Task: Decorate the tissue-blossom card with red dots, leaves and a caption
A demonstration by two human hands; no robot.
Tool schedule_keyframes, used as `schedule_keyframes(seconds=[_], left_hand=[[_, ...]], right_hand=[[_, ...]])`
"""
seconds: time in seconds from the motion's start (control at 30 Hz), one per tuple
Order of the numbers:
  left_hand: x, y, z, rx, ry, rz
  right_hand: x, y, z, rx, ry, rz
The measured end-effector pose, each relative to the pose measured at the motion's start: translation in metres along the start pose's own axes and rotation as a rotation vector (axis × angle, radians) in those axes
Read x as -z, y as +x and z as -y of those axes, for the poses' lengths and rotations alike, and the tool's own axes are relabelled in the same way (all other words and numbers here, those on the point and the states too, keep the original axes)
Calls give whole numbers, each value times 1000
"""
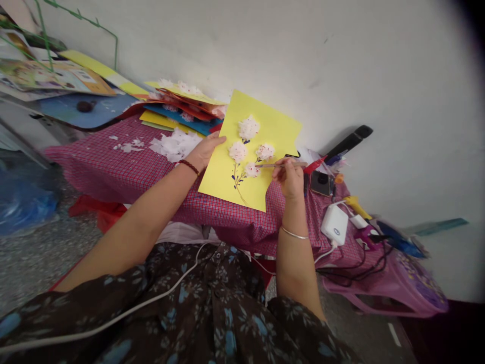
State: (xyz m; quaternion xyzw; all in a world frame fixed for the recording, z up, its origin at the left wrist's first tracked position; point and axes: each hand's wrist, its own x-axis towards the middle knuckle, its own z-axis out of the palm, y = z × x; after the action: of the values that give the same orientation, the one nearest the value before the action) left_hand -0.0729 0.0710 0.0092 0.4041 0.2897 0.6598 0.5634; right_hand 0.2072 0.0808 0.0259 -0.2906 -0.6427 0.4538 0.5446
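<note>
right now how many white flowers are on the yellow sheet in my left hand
4 on the yellow sheet: top flower, left flower below it, right flower, and lowest flower, at the tip of the thin stick in the right hand. None looks hidden.

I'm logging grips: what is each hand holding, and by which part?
The left hand holds a rectangular yellow paper card by its left edge; the right hand holds a thin, brownish, brush-like stick nearer its rear end.

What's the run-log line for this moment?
left hand: holds yellow sheet by left edge | right hand: holds thin tool, tip at lowest white flower | white scraps: on checked cloth
</note>
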Motion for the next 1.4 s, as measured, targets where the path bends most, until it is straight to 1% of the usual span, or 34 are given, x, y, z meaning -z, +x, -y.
schedule_keyframes(seconds=[0.1, 0.27, 0.43, 0.53, 0.63, 0.7, 0.83, 0.9, 1.03, 1.3, 1.4], left_hand=[[-1, 0, -1, 7, -4, 1], [-2, -1, -1, 17, 2, -4], [-1, -1, 0, 19, 14, -26], [-1, 0, 0, 27, 44, -42], [-1, 1, 0, 21, 59, -27], [-1, 0, 1, 11, 47, -14], [-1, -1, 0, 9, 21, -1], [-1, -1, 0, 13, 26, 0], [-1, -1, -1, 9, 39, -7], [0, 1, 1, 5, 36, -2], [0, 1, 1, 14, 48, -9]], right_hand=[[-1, -2, 1, -15, -47, 14], [-4, -2, 2, -7, -110, -28], [-6, -1, 2, 4, -69, -45], [-7, -1, 2, -17, -44, -26], [-5, -2, 1, -12, -42, -11], [-4, -1, 2, 17, -36, -50], [-2, 1, 4, 79, 19, -188], [-2, 1, 5, 90, 42, -216], [-3, 2, 4, 90, 41, -207], [-5, 1, -1, 31, -17, -148], [-2, 4, -4, 14, 36, -169]])
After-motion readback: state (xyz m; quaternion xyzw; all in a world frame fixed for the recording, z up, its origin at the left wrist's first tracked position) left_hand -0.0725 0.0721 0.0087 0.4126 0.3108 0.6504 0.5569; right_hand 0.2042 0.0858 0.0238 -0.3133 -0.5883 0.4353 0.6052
